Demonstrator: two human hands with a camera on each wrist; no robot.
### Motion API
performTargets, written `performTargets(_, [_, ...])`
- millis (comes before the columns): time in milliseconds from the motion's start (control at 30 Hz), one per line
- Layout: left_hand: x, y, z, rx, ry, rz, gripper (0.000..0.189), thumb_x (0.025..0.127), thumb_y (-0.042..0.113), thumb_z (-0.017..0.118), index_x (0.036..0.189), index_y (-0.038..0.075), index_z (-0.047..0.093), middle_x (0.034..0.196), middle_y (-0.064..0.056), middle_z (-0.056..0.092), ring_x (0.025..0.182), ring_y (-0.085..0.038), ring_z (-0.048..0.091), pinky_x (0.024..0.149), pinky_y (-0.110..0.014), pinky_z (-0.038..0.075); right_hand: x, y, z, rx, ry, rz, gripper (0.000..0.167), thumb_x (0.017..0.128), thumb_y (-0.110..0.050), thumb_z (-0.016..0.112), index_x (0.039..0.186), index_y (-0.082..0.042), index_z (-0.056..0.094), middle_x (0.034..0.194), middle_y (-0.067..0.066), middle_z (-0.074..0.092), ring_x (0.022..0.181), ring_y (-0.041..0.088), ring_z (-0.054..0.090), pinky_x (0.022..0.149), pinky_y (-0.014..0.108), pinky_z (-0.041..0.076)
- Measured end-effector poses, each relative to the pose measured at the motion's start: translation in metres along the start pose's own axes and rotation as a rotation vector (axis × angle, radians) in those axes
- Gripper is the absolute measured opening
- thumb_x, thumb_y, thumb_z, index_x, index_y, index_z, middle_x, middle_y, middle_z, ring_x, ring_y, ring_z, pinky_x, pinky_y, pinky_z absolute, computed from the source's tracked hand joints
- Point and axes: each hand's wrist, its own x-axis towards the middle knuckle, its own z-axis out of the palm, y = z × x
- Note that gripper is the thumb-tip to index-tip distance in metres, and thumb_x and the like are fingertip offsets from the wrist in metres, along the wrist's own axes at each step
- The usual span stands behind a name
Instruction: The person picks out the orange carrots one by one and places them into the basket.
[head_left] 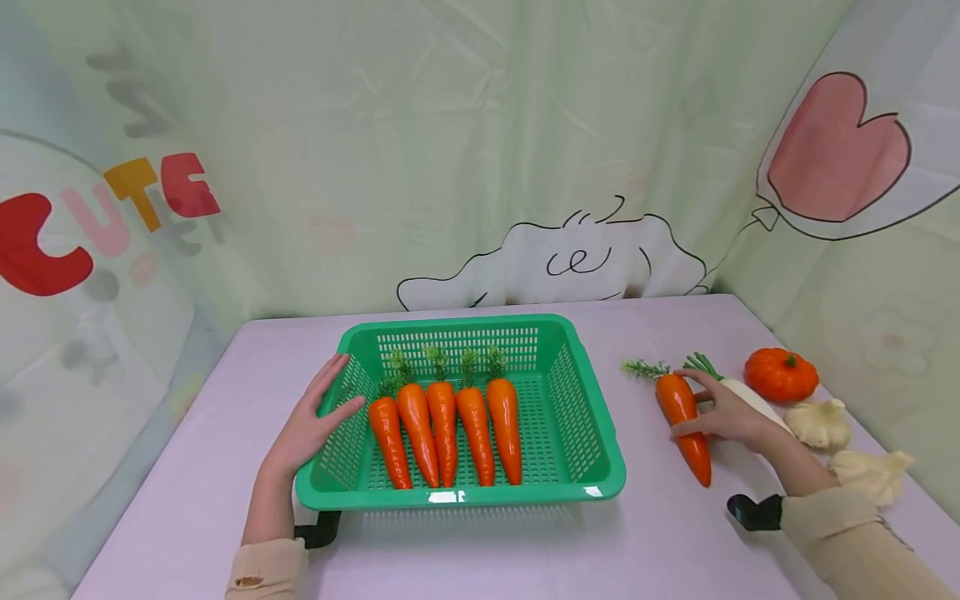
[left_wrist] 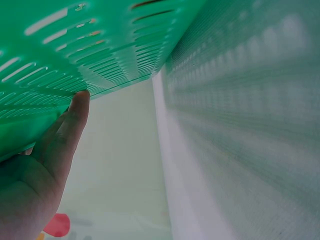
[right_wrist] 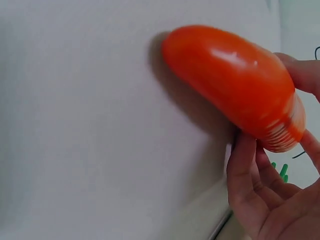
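Note:
A green plastic basket [head_left: 592, 400] holds several orange carrots [head_left: 444, 433] lying side by side, their leafy tops toward its back wall. My left hand [head_left: 311, 425] holds the basket's left side, thumb over the rim. In the left wrist view, fingers [left_wrist: 75, 120] of that hand lie against the basket's slotted outside [left_wrist: 115, 55]. To the right of the basket, my right hand [head_left: 723, 410] grips another carrot [head_left: 678, 408] between thumb and fingers. The right wrist view has this carrot [right_wrist: 230, 75] close up, its tip toward the camera and its leafy top hidden.
Just behind the right hand lies a white radish [head_left: 753, 402] with green stalks. Beyond it sit an orange pumpkin [head_left: 782, 375] and two garlic bulbs [head_left: 819, 423] near the right edge of the pale table [head_left: 480, 558]. Printed curtains [head_left: 337, 125] surround the table at the back and sides.

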Motion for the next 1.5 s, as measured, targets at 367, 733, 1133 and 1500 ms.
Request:
performTargets(367, [-0.001,0.002,0.001,-0.010,-0.003,0.001,0.068,0.088,0.034,0.059,0.146,0.019,0.025,0.152,-0.002,0.010,0.138,-0.030,0.007,0.100,-0.066,0.013,-0.003,-0.004,-0.004,0.227,-0.109,0.059,0.091,0.079,-0.021,0.071,0.143,-0.002,0.008,0.127,0.043,0.026,0.106,0.046,0.045,0.075,0.042,0.053])
performTargets(733, [-0.002,0.005,0.000,-0.021,-0.009,-0.001,0.067,0.089,0.032,0.059,0.146,0.019,0.026,0.153,-0.002,0.010,0.138,-0.030,0.007,0.100,-0.065,0.013,-0.006,-0.025,-0.010,0.449,-0.143,0.049,0.087,0.085,-0.019,0.064,0.144,-0.010,0.000,0.134,0.038,0.016,0.111,0.042,0.042,0.083,0.047,0.049])
performTargets(1133, [0.000,0.002,0.001,-0.027,-0.007,-0.011,0.068,0.088,0.028,0.060,0.146,0.018,0.025,0.153,-0.004,0.009,0.138,-0.031,0.006,0.100,-0.066,0.013,-0.010,-0.062,-0.013,0.530,-0.104,0.012,0.085,0.088,-0.019,0.061,0.145,-0.012,-0.002,0.139,0.036,0.009,0.109,0.036,0.044,0.082,0.042,0.050])
performTargets(1500, [-0.004,0.012,0.000,-0.014,-0.003,-0.015,0.068,0.089,0.029,0.059,0.146,0.015,0.025,0.152,-0.005,0.010,0.137,-0.032,0.007,0.099,-0.066,0.013,-0.015,-0.089,-0.014,0.541,-0.085,-0.026,0.085,0.087,-0.020,0.062,0.146,-0.014,0.000,0.139,0.034,0.014,0.107,0.036,0.045,0.081,0.044,0.050])
